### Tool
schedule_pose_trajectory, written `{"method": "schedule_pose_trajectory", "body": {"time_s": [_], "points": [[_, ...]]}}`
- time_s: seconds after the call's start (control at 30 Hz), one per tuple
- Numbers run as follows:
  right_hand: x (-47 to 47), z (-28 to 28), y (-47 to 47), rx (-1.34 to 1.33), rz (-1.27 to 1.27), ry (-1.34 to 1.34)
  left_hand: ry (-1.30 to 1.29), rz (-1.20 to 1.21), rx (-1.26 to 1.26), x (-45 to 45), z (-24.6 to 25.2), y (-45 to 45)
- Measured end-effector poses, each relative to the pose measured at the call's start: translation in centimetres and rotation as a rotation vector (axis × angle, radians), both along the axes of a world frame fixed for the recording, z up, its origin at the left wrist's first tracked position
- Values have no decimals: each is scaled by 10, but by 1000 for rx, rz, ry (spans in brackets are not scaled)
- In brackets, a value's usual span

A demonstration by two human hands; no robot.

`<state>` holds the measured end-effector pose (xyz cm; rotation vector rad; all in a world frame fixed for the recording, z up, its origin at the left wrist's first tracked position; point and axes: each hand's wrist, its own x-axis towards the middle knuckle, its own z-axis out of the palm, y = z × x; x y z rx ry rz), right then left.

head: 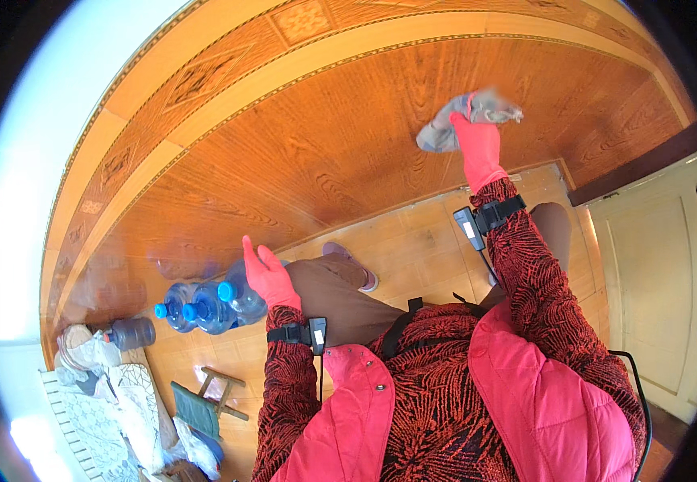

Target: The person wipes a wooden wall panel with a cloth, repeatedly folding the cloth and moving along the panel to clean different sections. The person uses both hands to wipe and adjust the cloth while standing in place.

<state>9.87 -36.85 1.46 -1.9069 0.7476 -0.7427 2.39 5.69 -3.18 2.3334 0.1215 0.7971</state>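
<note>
In a pink glove, my right hand [479,147] grips a grey cloth [442,129] against the glossy wood-panelled wall [348,138]. One end of the cloth is blurred. My left hand [269,276], gloved in pink too, is raised over my thigh with its fingers apart and nothing in it. Behind and beside it stand large blue-capped water bottles [213,308] on the floor. Each forearm wears a black strap with a small device, one on the right [493,218] and one on the left [300,333].
A folding stool [197,410] with a green seat stands on the tan tiled floor [411,241]. Plastic bags [98,355] and another bottle [133,333] lie at the lower left, beside patterned fabric [83,416]. A cream panelled door [649,271] is at the right.
</note>
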Motion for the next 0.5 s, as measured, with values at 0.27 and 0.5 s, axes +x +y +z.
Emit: {"method": "schedule_pose_trajectory", "body": {"time_s": [0.27,0.5], "points": [[10,-98,24,632,152,22,18,-35,-25,-4,5,4],[12,-89,158,1152,609,72,-12,-54,72,-5,7,11]]}}
